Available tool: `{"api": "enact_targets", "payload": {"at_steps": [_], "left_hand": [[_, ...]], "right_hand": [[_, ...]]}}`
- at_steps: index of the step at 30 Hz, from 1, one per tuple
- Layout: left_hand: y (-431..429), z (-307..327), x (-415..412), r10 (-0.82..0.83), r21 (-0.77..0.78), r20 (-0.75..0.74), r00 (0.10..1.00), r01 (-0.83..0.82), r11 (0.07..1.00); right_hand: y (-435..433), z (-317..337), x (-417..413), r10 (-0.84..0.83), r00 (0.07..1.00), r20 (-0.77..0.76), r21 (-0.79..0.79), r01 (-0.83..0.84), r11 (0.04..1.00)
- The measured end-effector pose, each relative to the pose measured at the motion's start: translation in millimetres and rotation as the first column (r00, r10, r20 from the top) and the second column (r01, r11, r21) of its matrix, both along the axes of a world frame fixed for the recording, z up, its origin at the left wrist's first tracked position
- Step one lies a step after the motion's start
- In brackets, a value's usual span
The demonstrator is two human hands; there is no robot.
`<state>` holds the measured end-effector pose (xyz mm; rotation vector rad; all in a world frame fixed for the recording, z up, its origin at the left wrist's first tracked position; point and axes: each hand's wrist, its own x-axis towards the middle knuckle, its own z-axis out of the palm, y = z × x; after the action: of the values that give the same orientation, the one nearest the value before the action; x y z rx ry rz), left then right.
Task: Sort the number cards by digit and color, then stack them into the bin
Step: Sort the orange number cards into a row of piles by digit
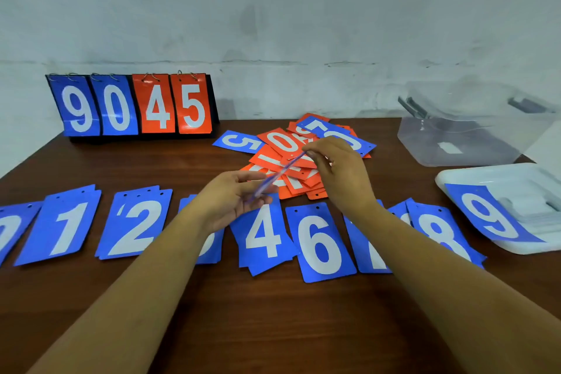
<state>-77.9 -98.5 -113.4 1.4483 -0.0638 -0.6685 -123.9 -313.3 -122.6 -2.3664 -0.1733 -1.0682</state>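
Both hands hold one blue card (280, 174) edge-on above the table, so its digit is hidden. My left hand (233, 197) grips its near end and my right hand (337, 167) pinches its far end. Blue stacks lie in a row along the front: 0 (9, 231), 1 (60, 225), 2 (136, 222), 4 (264, 237), 6 (321, 246), 7 (370, 255), 8 (440, 231). My left forearm covers another blue stack. A mixed red and blue pile (285, 146) lies behind my hands. A blue 9 (488, 215) rests on the white lid (516, 179).
A flip scoreboard (133, 106) showing 9 0 4 5 stands at the back left against the wall. A clear plastic bin (461, 136) sits at the back right, behind the lid. A lone blue 5 (239, 141) lies left of the pile.
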Motion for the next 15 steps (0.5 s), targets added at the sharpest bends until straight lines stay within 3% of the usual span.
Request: {"api": "enact_targets", "payload": {"at_steps": [2, 5, 7, 10, 13, 15], "left_hand": [[-2, -8, 2, 0.007, 0.011, 0.08, 0.997, -0.008, 1.0], [-3, -20, 10, 0.183, -0.044, 0.155, 0.971, -0.178, 0.983], [1, -28, 18, 0.28, -0.026, 0.209, 0.937, -0.281, 0.959], [11, -32, 30, 0.314, 0.054, 0.351, 0.882, -0.354, 0.934], [20, -29, 37, 0.33, 0.069, 0.421, 0.845, -0.393, 0.917], [22, -29, 39, 0.339, 0.07, 0.443, 0.83, -0.409, 0.91]], "right_hand": [[6, -2, 5, 0.029, 0.995, -0.097, 0.115, -0.017, 0.993], [2, -10, 22, -0.019, 0.953, -0.303, 0.224, 0.091, 0.97], [-8, -13, 37, -0.142, 0.865, -0.48, 0.074, 0.202, 0.977], [-15, -14, 54, -0.264, 0.702, -0.661, -0.18, 0.194, 0.964], [-18, -18, 66, -0.301, 0.641, -0.706, -0.274, 0.145, 0.951], [-17, -20, 71, -0.339, 0.653, -0.677, -0.332, 0.139, 0.933]]}}
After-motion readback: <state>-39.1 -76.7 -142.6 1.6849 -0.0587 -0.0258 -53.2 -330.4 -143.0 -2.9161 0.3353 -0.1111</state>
